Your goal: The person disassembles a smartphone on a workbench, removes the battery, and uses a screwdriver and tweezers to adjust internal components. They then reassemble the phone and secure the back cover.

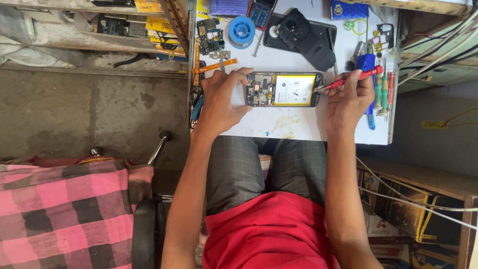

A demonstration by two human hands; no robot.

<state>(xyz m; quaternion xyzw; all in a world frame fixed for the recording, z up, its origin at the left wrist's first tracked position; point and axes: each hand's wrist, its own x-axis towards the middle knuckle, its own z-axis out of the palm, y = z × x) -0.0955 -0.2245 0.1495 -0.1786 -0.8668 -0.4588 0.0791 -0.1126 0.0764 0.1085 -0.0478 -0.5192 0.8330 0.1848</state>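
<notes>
My left hand (221, 102) clamps the end of the opened phone (284, 89) flat on the white bench (298, 127) so it can't slide, while my right hand (348, 97) pinches a red screwdriver (348, 79), tip angled at the phone's far edge.

The screwdriver (351, 78) is red, the phone's battery (295, 89) yellow-edged white, the worktop (298, 127) white, the solder spool (242, 31) blue, the blanket (64, 209) pink-and-black checked, the shirt (271, 231) red.

Single head-worn view, looking steeply down from above, fairly near, over lap and white worktable (298, 127)
</notes>
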